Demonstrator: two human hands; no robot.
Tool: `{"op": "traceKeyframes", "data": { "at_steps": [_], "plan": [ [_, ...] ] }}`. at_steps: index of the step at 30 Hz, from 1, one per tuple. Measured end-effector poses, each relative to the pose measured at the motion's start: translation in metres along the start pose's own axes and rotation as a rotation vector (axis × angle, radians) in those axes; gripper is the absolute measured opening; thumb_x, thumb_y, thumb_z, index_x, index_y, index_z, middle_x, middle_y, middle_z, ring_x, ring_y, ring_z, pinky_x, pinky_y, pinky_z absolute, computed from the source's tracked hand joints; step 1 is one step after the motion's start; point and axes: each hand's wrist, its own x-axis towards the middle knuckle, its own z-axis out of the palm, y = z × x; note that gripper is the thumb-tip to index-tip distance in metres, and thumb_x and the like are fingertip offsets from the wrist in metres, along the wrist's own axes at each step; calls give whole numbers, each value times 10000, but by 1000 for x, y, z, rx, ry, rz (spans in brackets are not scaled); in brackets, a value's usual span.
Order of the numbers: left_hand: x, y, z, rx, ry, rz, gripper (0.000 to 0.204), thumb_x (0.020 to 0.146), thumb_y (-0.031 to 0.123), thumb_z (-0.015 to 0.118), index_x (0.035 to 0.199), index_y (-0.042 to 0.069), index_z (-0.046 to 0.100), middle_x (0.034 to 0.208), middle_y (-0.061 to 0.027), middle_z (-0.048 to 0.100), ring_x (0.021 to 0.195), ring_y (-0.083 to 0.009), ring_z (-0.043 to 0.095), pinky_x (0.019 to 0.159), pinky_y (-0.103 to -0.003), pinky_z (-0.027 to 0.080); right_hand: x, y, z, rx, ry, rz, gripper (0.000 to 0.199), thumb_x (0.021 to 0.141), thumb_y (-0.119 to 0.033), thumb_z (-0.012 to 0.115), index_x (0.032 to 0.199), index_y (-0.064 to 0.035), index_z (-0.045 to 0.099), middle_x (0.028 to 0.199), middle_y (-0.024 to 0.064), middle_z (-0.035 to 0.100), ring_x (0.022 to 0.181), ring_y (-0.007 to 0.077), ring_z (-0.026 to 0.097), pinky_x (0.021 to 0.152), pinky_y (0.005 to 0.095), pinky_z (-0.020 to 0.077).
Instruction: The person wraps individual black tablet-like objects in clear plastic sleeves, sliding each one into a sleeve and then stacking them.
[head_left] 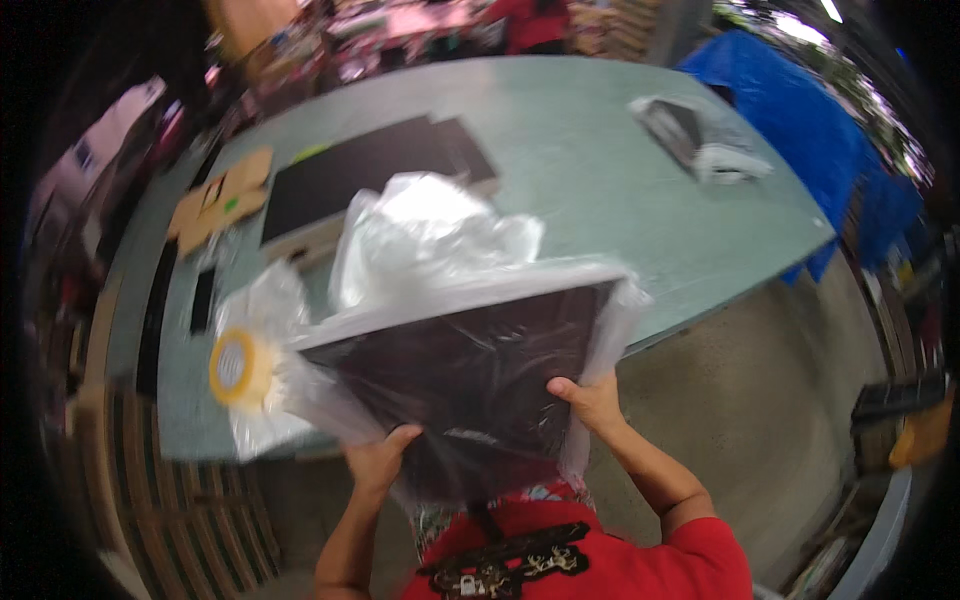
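You are holding a dark flat panel (470, 380) sheathed in a clear plastic bag (430, 240), raised in front of your chest and overhanging the near edge of the pale green table (620, 190). Your left hand (378, 462) is gripping the panel's lower left edge, fingers curled onto its face, and your right hand (592, 400) is clamping the lower right edge with the thumb lying across the front. Both hands are sitting at the near edge, so the whole panel is stretching up and away from your fingers; its long axis is running left to right, tilted up toward the right, and neither hand is clearly nearer to its middle. The loose bag mouth is billowing off the far edge.

Just left of the panel, a roll of yellowish tape (238, 366) is resting near the table's left edge. Farther out, flat black sheets (370, 170) and brown cardboard pieces (220, 195) are lying toward the far left corner, and a bagged dark item (690, 135) is sitting near the far right corner beside blue cloth (800, 110).
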Motion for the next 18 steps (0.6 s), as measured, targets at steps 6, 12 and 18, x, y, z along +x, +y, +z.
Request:
{"op": "traceKeyframes", "data": {
  "at_steps": [6, 12, 18],
  "plan": [
    [78, 130, 34, 27, -102, 256, 783, 579, 397, 740, 1095, -79, 393, 1110, -152, 441, 1041, -255, 398, 888, -320, 308, 63, -133, -62, -65, 88, -287, 730, 567, -269, 773, 1122, 36, 410, 1073, 107, 496, 1003, 197, 454, 869, 315, 350],
    [138, 186, 117, -242, -50, 498, 625, 592, 321, 752, 986, -71, 466, 976, -111, 497, 886, -210, 458, 809, -295, 351, 111, -182, -98, -62, 176, -536, 657, 596, -211, 753, 1111, 26, 421, 1076, 108, 499, 987, 197, 467, 869, 312, 347],
    [149, 125, 168, -342, -68, 589, 566, 627, 282, 735, 979, -65, 460, 908, -104, 501, 835, -220, 459, 774, -307, 368, 130, -112, -118, 63, 275, -458, 718, 584, -230, 753, 1144, 20, 379, 1097, 102, 471, 1013, 207, 439, 879, 313, 328]
  ]
}}
